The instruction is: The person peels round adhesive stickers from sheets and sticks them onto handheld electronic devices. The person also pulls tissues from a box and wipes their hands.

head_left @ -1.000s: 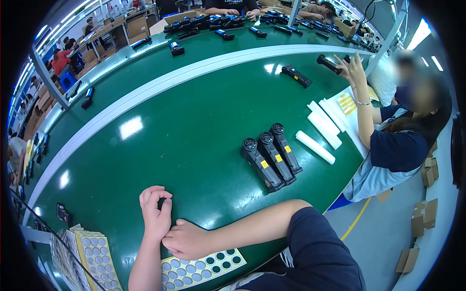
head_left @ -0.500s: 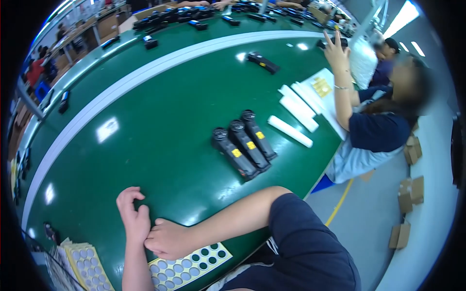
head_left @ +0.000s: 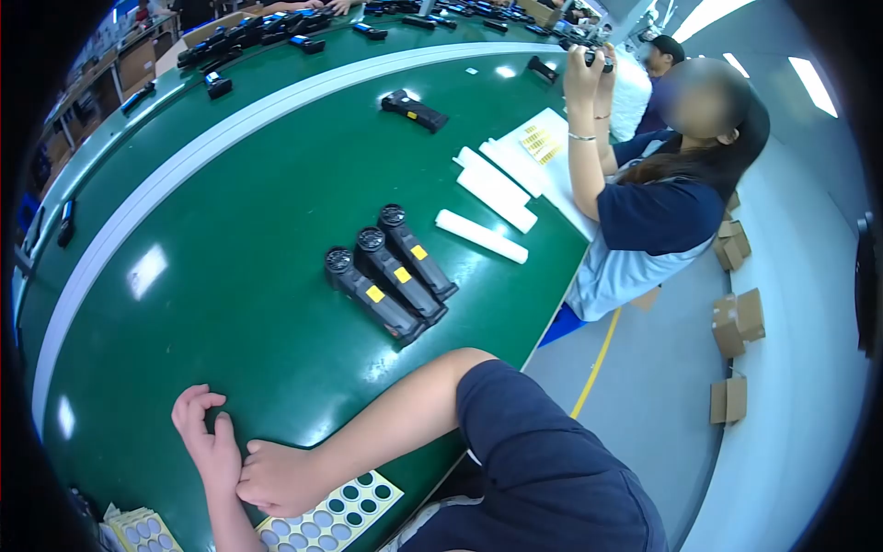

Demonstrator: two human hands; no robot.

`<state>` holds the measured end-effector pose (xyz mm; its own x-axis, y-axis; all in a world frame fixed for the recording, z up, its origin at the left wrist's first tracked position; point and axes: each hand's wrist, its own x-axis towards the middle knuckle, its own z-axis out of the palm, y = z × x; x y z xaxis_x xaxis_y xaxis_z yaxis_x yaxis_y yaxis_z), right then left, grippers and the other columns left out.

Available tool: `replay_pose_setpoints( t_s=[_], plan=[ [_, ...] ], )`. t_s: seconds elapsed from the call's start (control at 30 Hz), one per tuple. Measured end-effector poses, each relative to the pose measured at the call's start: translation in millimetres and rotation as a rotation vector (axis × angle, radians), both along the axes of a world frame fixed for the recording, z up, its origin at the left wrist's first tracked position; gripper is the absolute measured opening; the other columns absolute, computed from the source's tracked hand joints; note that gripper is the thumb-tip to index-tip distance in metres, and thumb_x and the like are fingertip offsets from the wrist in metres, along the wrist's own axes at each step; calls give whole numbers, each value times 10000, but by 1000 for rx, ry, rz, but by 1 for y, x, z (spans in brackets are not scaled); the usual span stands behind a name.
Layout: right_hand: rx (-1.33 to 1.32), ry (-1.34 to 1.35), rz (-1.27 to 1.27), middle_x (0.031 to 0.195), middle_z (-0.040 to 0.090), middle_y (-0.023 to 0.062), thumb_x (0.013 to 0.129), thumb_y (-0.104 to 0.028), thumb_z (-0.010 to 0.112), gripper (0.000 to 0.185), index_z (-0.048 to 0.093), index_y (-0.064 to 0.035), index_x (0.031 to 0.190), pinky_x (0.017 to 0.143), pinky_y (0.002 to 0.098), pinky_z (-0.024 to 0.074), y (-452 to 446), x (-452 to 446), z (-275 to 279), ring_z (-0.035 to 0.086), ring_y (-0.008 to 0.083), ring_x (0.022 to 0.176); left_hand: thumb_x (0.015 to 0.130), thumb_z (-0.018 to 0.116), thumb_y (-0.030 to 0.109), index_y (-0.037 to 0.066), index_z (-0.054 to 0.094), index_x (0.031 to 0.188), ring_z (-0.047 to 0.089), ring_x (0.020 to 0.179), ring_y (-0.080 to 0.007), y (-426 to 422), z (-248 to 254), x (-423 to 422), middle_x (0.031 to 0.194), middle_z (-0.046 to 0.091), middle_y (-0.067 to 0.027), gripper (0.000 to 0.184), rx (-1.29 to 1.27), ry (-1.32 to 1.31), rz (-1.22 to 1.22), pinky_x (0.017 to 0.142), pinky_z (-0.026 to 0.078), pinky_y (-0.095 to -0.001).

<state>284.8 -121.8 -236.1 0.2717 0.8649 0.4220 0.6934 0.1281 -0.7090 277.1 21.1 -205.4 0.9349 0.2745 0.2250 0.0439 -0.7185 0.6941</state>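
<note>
My left hand (head_left: 204, 437) is held above the green table with its fingers loosely bent and apart, nothing in it. Against its wrist rests my right hand (head_left: 280, 480), the fingers curled in. No object shows in the right hand, though its palm side is hidden. Partly under my forearms lies a yellow-edged sheet of round grey stickers (head_left: 390, 498); several circles at its right end show dark green. Beyond my hands, three black handheld devices (head_left: 394, 281) with yellow labels lie side by side.
A stack of sticker sheets (head_left: 138, 532) sits at lower left. White rolls (head_left: 481, 235) and another black device (head_left: 414, 110) lie farther off. On the right, a co-worker (head_left: 662, 198) holds a small black object. A pale curved strip (head_left: 230, 115) crosses the green table (head_left: 230, 276).
The view has turned, so the table's contents sit farther left. My hands keep the same pose. The co-worker's hands are now together around a black object; before, one was raised with fingers spread.
</note>
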Motion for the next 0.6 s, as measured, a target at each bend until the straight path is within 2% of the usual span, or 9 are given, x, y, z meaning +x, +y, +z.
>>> replay_pose_setpoints(
  t_s=[0.1,0.13,0.27,0.37,0.6],
  plan=[
    [-28,-21,2,679,561,8,708,-146,684,143,541,-145,704,705,382,321,2,0,-2,551,234,656,847,574,-8,54,622,985,475,1231,-321,1,-1,1,1252,581,-144,159,6,7,9,1072,374,-439],
    [-42,3,21,679,561,8,714,-147,683,143,540,-146,702,708,378,320,1,1,0,547,233,653,877,588,21,51,610,948,471,1232,-314,-2,2,1,1252,580,-140,80,-16,16,28,1077,362,-435],
    [-47,-31,22,681,557,8,723,-150,684,147,539,-149,704,709,380,318,2,3,-2,547,231,658,854,539,0,49,549,842,456,1238,-307,3,-4,0,1256,570,-131,52,-55,24,28,1075,352,-421],
    [10,-12,5,691,555,7,729,-155,688,155,534,-152,711,715,385,317,5,0,-7,550,228,676,842,522,-8,51,540,843,451,1244,-308,8,-9,-1,1261,568,-129,62,-37,7,-11,1070,354,-426],
    [-66,6,40,707,558,8,740,-165,686,164,523,-156,723,719,386,313,3,3,-3,556,225,700,841,534,-16,48,542,870,458,1235,-316,3,-6,1,1256,570,-141,72,-41,8,9,1065,358,-431]
  ],
)
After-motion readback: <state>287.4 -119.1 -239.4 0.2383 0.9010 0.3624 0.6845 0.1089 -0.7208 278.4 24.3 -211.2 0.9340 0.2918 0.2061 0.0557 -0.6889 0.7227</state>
